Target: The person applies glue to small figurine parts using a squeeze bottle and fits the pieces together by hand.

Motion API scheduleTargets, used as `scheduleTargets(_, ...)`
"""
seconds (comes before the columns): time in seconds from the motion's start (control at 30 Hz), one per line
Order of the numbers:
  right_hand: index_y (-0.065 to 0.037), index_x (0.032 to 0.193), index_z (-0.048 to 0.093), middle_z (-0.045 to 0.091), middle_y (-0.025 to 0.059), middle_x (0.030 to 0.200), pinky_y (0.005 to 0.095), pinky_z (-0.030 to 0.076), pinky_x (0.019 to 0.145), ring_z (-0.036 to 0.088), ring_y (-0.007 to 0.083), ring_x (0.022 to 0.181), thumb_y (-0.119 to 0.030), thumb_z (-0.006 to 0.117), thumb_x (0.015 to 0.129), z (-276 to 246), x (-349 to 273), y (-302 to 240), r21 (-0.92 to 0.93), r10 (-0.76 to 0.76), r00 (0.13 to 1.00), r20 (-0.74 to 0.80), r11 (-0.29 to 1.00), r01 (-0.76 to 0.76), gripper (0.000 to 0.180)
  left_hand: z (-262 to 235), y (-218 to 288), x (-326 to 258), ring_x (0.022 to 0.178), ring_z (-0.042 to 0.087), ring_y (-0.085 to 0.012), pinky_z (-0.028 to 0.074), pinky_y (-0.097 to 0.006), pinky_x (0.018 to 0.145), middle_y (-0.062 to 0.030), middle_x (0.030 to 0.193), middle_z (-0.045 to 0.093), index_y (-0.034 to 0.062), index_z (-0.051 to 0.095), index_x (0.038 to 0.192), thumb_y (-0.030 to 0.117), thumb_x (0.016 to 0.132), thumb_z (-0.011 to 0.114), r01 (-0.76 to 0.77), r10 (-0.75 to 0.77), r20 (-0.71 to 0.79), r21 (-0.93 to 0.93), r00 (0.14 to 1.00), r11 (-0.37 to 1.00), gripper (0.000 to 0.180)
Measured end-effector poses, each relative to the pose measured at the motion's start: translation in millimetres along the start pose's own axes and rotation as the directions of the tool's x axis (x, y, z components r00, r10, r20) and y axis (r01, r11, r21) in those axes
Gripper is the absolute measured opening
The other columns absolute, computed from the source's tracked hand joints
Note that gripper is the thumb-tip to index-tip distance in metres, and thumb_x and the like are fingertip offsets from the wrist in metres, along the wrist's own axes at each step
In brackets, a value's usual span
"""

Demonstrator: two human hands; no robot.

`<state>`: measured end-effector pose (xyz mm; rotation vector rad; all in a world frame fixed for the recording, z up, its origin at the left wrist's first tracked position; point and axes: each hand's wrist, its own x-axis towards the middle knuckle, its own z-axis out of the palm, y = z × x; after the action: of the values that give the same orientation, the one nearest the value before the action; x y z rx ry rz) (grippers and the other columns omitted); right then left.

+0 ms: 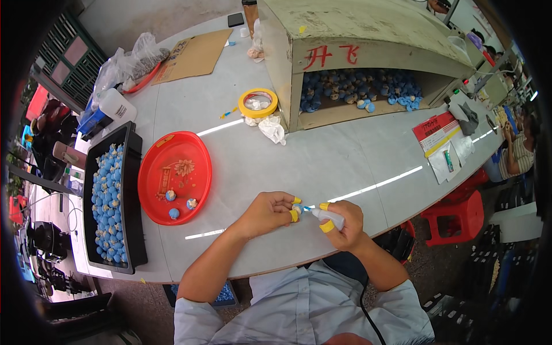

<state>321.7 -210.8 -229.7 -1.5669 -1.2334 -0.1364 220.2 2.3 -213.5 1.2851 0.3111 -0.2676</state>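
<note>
Fingers with yellow rubber caps (295, 215) on the left hand (269, 211) pinch a tiny blue piece (298, 208); right hand (345, 225) grips a small white squeeze bottle (329, 216), nozzle touching it. Round red plastic tray (190, 150) holds three pieces, black rectangular tray (133, 190) is packed with blue ones.

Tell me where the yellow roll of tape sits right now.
In the head view, the yellow roll of tape lies flat on the grey table, upper centre, just left of the big open-fronted box, beside crumpled white plastic.

Both forearms bent inward; L hand (267, 213) & R hand (345, 224) in pinch grip, fingertips near-touching.
</note>
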Motion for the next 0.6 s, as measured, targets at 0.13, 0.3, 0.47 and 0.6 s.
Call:
scheduleTargets(0.13, 0.001, 0.093, 0.06, 0.062, 0.0116, 0.069, 0.0321, 0.043, 0.051, 0.055, 0.0242, 0.051, -0.006, 0.072, 0.074, 3.1, 5.7, -3.7, -0.023, 0.025, 1.0, -0.005, 0.999, -0.025, 0.024, -0.1, -1.3, 0.2, 0.081, 0.063, -0.0099, 0.051, -0.022, 0.069, -0.0098, 0.096, 0.065, -0.0105, 0.058, 0.114, -0.003, 0.08, 0.062, -0.007, 0.007, -0.007, 0.025, 1.0, 1.0, 0.035)
scheduleTargets(0.3, 0.001, 0.093, 0.06, 0.064, 0.0123, 0.072, 0.0321, 0.044, 0.052, 0.058, 0.0246, 0.054, -0.008, 0.073, 0.073, 5.4, 8.7, -4.5, -0.034, -0.008, 1.0, -0.029, 0.999, 0.007, 0.025, -3.1, -3.3, 1.2, 0.092, 0.067, -0.0143, 0.055, -0.025, 0.075, -0.0104, 0.102, 0.066, -0.0086, 0.056, 0.117, -0.005, 0.083, 0.06, -0.014, 0.013, 0.028, 0.067, 1.0, 0.998, 0.034)
scheduleTargets(0.47, 0.0, 0.092, 0.06, 0.065, 0.0116, 0.073, 0.0323, 0.044, 0.052, 0.058, 0.0243, 0.054, -0.008, 0.073, 0.071, 4.6, 8.6, -5.1, -0.074, 0.01, 0.999, 0.031, 0.997, -0.007, 0.026, -3.3, -3.7, 1.6, 0.091, 0.068, -0.0162, 0.055, -0.024, 0.072, -0.0117, 0.101, 0.066, -0.0088, 0.056, 0.116, -0.005, 0.084, 0.059, 0.0, 0.0, 0.008, 0.072, 1.0, 0.997, 0.033)
scheduleTargets(0.6, -0.001, 0.093, 0.059, 0.064, 0.0103, 0.072, 0.0318, 0.042, 0.05, 0.056, 0.0232, 0.051, -0.007, 0.074, 0.071, 5.8, 8.5, -5.6, -0.116, -0.052, 0.999, -0.002, 0.992, 0.052, 0.027, -0.9, -1.0, 0.5, 0.09, 0.069, -0.0177, 0.054, -0.024, 0.071, -0.012, 0.1, 0.066, -0.0088, 0.056, 0.116, -0.004, 0.085, 0.058, -0.012, 0.012, -0.006, 0.051, 1.0, 0.999, 0.032)
